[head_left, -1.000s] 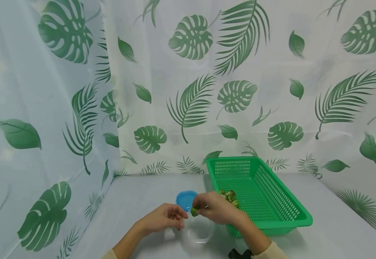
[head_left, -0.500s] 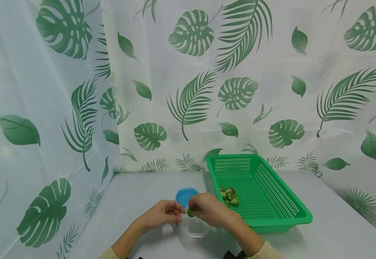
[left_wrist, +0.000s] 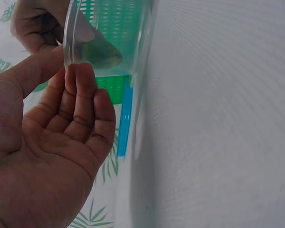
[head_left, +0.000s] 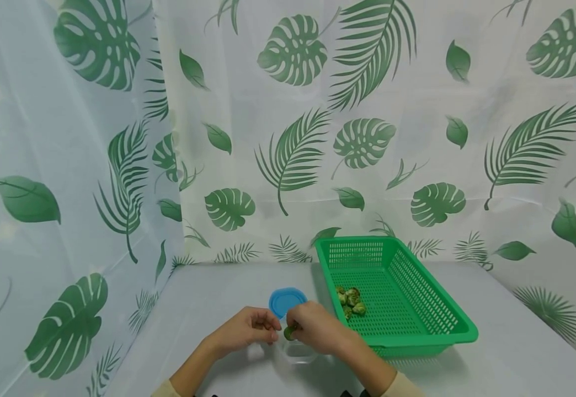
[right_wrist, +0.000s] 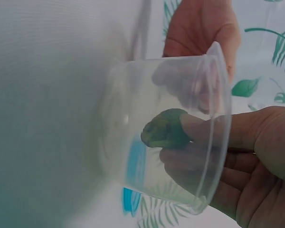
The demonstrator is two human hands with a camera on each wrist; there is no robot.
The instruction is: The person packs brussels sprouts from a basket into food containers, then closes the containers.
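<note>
My right hand (head_left: pixel 318 328) was closed up small, with the thumb and fingers pinching a green sprout (right_wrist: pixel 164 130). The sprout was inside the clear tub (right_wrist: pixel 133 80), past the rim but above the bottom. My left hand (head_left: pixel 250 331) was loosely bent beside the tub, thumb and fingertips at the rim. I couldn't tell if they pressed on it.

In the head view my fingers hid part of the sprout, but the right wrist view showed more of it through the see-through side. Only the head view showed the other sprouts (head_left: pixel 352 298) in the green basket (head_left: pixel 432 339).

The basket's near left corner was close to my right wrist. The blue lid (head_left: pixel 287 301) lay just behind the tub. The pale table (head_left: pixel 213 286) stretched wide on my left.
</note>
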